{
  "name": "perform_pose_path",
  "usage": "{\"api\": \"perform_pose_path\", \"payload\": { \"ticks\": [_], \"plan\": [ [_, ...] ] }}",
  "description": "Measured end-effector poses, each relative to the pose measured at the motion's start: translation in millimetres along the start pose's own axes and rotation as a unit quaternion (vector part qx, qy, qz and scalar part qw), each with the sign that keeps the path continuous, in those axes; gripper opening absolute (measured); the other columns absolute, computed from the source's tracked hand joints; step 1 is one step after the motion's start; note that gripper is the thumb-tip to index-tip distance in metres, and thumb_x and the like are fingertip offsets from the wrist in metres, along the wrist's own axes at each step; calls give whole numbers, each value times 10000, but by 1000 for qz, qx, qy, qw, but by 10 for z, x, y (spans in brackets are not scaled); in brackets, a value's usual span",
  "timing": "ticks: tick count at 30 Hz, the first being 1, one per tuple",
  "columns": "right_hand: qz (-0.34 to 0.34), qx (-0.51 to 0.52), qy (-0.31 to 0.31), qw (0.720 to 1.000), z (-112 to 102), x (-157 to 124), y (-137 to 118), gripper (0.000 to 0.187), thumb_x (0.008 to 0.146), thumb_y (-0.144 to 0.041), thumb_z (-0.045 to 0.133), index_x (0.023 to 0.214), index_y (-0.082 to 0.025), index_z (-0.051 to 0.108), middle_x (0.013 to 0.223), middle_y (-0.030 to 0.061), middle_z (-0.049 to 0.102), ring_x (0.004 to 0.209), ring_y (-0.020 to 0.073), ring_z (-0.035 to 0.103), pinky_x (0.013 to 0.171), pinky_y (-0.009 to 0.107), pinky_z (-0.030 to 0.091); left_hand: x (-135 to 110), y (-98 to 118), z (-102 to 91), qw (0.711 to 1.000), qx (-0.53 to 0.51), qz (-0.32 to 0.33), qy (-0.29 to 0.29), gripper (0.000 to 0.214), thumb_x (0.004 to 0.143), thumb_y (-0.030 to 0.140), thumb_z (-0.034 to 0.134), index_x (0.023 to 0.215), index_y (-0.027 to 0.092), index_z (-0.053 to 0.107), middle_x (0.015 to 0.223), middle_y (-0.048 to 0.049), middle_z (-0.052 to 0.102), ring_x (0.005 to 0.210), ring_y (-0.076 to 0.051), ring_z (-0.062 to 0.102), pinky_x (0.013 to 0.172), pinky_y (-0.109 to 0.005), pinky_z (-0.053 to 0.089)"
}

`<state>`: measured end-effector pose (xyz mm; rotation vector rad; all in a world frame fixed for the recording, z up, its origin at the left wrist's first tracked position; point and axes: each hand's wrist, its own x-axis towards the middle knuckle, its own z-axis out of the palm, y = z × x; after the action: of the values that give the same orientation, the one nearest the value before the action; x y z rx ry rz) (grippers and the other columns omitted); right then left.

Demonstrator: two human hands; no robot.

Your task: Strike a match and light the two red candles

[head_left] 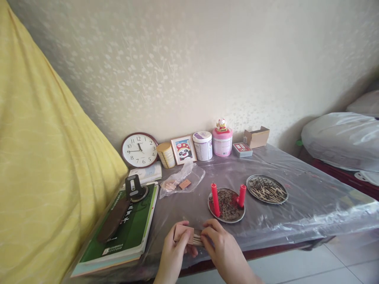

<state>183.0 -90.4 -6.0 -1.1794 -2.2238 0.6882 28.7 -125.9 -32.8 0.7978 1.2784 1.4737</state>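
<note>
Low in my view: matchbox (184,233), long axis running left-right, open end rightward. Left hand (172,249) grips opposite end; right hand (222,243), nearer matchsticks (196,238), touches open end; can't tell whether pinching. Red candle (215,200) stands beyond.

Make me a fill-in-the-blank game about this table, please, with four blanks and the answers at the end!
1. The matchbox is held in the ____ hand, and the right hand is at its open end.
2. Both candles are coloured ____.
3. The cat figurine sits on a tub whose lid is coloured ____.
4. The framed picture shows a cartoon ____.

Missing words: left; red; pink; panda.
</note>
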Motion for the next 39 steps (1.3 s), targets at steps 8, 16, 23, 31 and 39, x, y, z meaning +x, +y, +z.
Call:
{"api": "perform_pose_path", "payload": {
  "ticks": [8,16,23,31,39],
  "plan": [
    [-32,-28,-2,999,22,-13,-6,200,893,-74,494,836,-181,652,1009,50,639,756,163,674,702,264,507,9,-28,-11,1000,-28,-7,-1,354,739,386,709,980,167,569,623,29,624,415,-159,578,416,-293,452],
    [-71,-54,25,996,26,-4,4,214,929,-77,414,852,-182,584,945,56,619,731,168,646,664,273,490,17,-65,-49,998,-55,-7,5,277,749,353,702,928,170,597,654,3,659,443,-167,588,417,-298,454],
    [-16,32,62,997,-43,1,59,191,949,-159,387,848,-200,543,890,49,625,739,179,619,682,284,455,1,101,-31,993,-101,16,63,178,751,324,698,726,162,628,562,0,629,459,-138,556,457,-274,439],
    [86,279,32,956,14,16,8,267,956,-355,419,794,-199,563,718,15,667,655,151,594,608,228,418,6,108,17,989,-136,1,57,233,772,370,676,688,158,631,605,-29,649,469,-138,541,443,-275,432],
    [92,319,19,943,34,-5,-43,276,941,-384,446,809,-187,588,689,17,676,631,153,604,599,231,425,-14,9,65,987,-156,-47,11,302,809,431,620,743,139,661,690,-77,692,521,-170,600,452,-279,424]
  ]
}}
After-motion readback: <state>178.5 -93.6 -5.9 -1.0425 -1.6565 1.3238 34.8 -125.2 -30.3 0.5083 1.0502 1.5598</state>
